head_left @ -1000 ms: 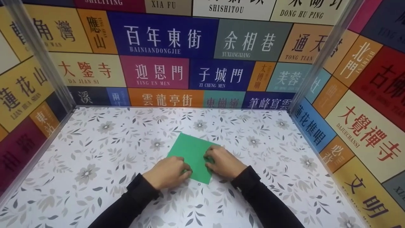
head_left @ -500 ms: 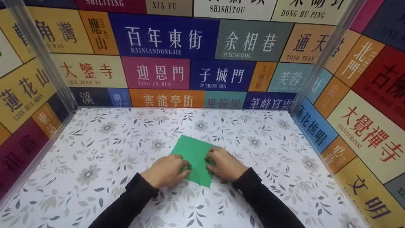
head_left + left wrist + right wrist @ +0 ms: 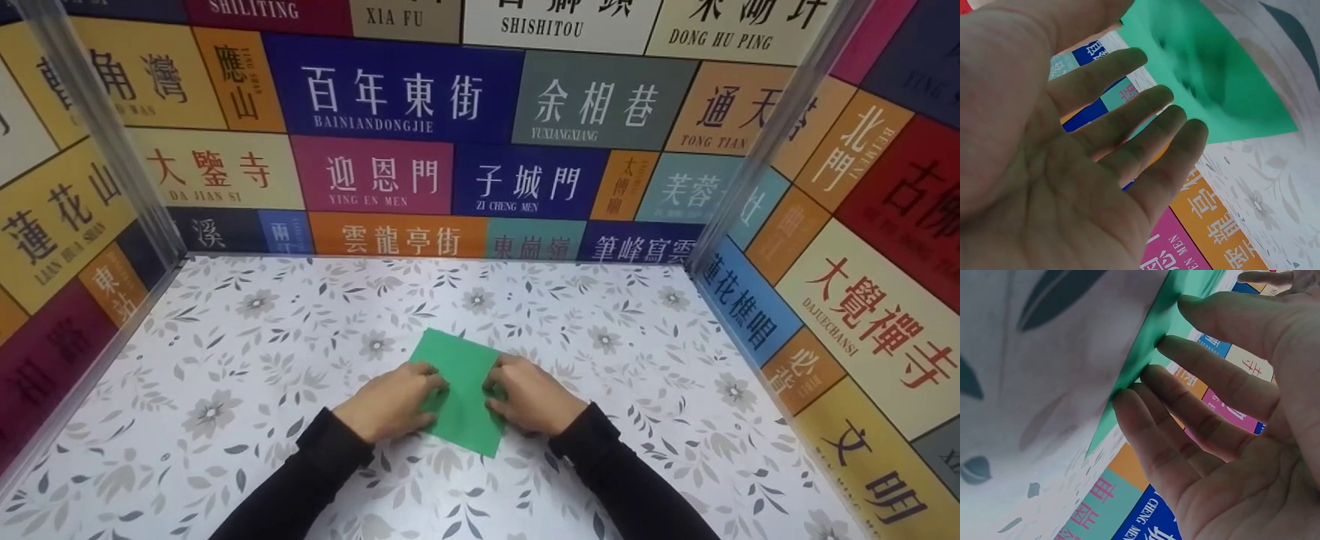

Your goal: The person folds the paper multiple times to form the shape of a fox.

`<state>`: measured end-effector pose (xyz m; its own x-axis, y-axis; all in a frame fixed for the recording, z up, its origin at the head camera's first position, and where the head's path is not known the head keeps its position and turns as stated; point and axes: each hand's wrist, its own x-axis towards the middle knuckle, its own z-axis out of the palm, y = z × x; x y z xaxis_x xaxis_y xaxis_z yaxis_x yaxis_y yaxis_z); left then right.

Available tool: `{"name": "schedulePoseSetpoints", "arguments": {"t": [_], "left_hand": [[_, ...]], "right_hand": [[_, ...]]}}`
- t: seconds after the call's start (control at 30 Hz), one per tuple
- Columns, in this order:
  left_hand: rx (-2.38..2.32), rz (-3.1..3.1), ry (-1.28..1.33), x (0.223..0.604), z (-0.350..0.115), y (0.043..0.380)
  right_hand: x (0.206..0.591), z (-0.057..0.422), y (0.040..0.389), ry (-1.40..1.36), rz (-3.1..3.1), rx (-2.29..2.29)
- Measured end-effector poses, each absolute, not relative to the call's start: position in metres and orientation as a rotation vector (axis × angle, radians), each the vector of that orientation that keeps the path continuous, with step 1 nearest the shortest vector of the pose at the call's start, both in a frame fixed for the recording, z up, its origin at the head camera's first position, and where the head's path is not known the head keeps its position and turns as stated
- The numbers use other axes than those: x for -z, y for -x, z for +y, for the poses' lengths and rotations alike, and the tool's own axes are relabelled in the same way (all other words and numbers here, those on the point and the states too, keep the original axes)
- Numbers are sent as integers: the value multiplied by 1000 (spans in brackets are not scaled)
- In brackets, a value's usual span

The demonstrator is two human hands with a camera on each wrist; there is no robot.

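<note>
While the right hand [image 3: 536,394] touches green paper [image 3: 465,390], the left hand [image 3: 394,401] overlaps its edge — both loosely spread.

Kind of place: to us, a small walled booth built round a work surface; we cannot tell what building holds it.
Tabletop [image 3: 465,495]: we see white with grey flowers and leaves, reaching the walls.
Far wall [image 3: 480,176]: we read rows of coloured name panels in Chinese characters and Latin letters, BAINIANDONGJIE among them.
Left wall [image 3: 60,217] and right wall [image 3: 862,300]: we find similar panels.
Far corners: we notice clear-looking strips, left [image 3: 111,135] and right [image 3: 765,150].
</note>
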<state>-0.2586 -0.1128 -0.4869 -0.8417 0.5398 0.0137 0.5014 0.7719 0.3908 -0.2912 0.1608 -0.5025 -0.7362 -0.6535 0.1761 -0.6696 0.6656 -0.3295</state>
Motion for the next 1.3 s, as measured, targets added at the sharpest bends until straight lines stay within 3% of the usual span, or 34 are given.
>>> {"name": "schedulePoseSetpoints", "arguments": {"t": [1.3], "left_hand": [[-571, 2886, -889, 491, -115, 267]], "right_hand": [[507, 178, 286, -1066, -2818, -648]]}}
